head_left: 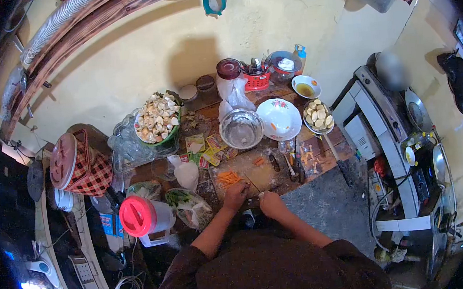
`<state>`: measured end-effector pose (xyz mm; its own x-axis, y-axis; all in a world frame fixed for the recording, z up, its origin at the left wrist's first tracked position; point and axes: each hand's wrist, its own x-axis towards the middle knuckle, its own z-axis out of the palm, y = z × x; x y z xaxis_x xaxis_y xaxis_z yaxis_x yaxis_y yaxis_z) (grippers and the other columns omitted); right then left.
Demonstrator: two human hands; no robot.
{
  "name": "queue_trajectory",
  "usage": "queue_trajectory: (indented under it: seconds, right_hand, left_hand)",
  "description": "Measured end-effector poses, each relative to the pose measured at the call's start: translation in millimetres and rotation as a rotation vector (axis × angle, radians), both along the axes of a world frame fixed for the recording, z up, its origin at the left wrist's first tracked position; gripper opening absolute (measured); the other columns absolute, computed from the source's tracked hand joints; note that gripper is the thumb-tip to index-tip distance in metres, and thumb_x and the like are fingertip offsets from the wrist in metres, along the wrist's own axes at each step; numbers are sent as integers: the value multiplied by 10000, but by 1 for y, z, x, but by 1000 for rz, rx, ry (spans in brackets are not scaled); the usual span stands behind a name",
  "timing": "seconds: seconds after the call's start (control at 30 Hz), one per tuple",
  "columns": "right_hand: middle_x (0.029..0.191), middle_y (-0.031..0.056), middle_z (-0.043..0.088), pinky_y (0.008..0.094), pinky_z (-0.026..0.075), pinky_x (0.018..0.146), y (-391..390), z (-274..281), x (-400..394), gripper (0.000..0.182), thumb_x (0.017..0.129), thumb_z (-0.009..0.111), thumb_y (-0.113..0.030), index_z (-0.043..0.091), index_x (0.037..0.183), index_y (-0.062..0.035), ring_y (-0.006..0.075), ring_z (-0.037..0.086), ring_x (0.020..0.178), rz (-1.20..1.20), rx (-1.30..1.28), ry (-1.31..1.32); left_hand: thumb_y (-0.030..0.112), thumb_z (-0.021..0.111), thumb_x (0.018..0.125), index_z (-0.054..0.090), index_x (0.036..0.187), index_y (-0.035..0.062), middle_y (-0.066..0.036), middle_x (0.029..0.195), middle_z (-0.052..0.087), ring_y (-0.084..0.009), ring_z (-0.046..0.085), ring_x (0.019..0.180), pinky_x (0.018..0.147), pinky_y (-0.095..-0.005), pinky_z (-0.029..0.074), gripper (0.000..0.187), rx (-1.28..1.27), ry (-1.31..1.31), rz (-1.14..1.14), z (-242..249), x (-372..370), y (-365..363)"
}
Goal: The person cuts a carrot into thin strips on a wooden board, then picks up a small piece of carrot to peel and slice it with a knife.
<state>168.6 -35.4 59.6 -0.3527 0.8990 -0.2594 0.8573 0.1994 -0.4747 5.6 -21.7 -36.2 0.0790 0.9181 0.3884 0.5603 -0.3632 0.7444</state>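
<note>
My left hand (pixel 235 196) is closed, its curled fingers pressing on carrot at the near edge of a pile of orange carrot sticks (pixel 227 178). My right hand (pixel 271 204) grips a knife (pixel 254 185), whose thin blade points up and left over the wooden cutting board (pixel 258 170). Most of the knife's handle is hidden in the fist. A few short carrot pieces (pixel 259 161) lie toward the back of the board. To the right of the board rest dark-handled utensils (pixel 292 167).
Behind the board stand a metal bowl (pixel 241 128), a white floral plate (pixel 279 119) and a pan of pale peeled pieces (pixel 318 116). Seasoning packets (pixel 210 147) lie to the left. A pink-lidded jug (pixel 139 217) and bagged greens (pixel 187 205) are near my left arm. A stove (pixel 375 106) stands right.
</note>
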Motion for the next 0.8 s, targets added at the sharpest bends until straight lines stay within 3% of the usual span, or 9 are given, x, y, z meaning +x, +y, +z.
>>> queue_trajectory:
  seconds: [0.27,0.37,0.57,0.67,0.8]
  right_hand:
    - [819,245,584,475,469,708,2,-49,11,273,837,428,-175,583,831,50,406,584,787,155,-43,-64]
    - [811,246,582,475,465,704,-9,-32,12,276,842,426,-179,579,826,50,404,582,774,34,-95,27]
    - [783,250,576,489,457,687,-9,-48,12,315,869,401,-202,564,812,62,412,573,756,-79,-68,77]
    - [799,268,583,485,461,690,-5,-5,9,343,884,385,-220,558,797,63,420,570,797,44,25,113]
    - [821,262,580,470,472,668,-1,-9,5,336,889,375,-208,560,790,55,410,577,781,-57,-58,124]
  left_hand:
    - [43,638,708,606,813,13,-126,833,626,-284,615,771,672,-343,490,114,95,-33,5,14,3,1]
    - [48,641,712,605,801,14,-130,805,622,-285,620,751,664,-342,494,102,37,50,5,3,1,2]
    - [41,643,691,616,800,16,-128,859,619,-284,605,800,702,-346,494,115,137,65,2,18,5,3]
    - [46,642,689,617,801,14,-127,885,617,-281,598,819,709,-344,493,119,149,119,16,8,2,1]
    - [66,645,696,620,800,18,-130,868,620,-282,602,803,705,-346,495,117,144,120,-16,8,1,3]
